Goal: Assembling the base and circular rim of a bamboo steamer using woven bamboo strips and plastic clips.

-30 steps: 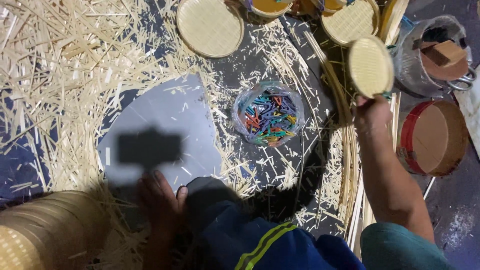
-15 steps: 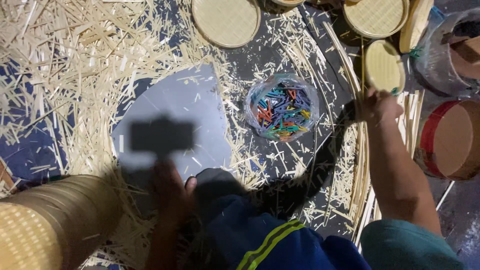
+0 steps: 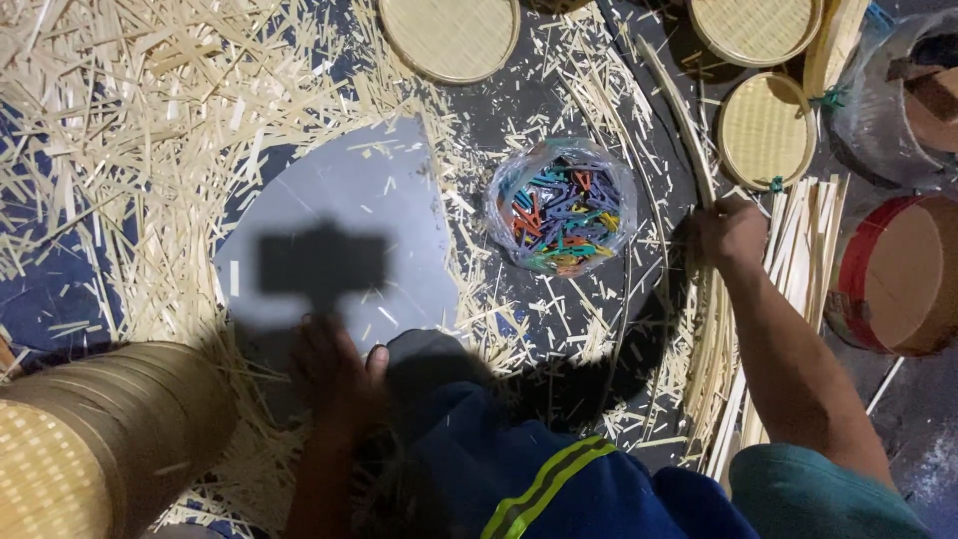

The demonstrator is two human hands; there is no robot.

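My right hand [image 3: 733, 230] is closed around long bamboo strips [image 3: 714, 339] that curve along the floor on my right. A bundle of straight pale strips [image 3: 798, 250] lies just beyond it. My left hand [image 3: 334, 369] rests palm down in shadow on the near edge of a grey sheet [image 3: 349, 200], beside my knee in blue cloth [image 3: 499, 459], and holds nothing. A clear bag of coloured clips [image 3: 564, 205] sits on the dark floor between the two hands, touched by neither.
Bamboo slivers [image 3: 120, 150] litter the floor at left. Round woven trays lie at the top [image 3: 449, 35], top right [image 3: 753, 25] and near my right hand [image 3: 766, 130]. A red-rimmed round frame [image 3: 898, 274] and a plastic-wrapped container [image 3: 888, 100] stand right. A woven cylinder [image 3: 100, 439] lies bottom left.
My right hand has come down from the small round woven tray to the long bamboo strips and closed on them. The left hand has stayed put.
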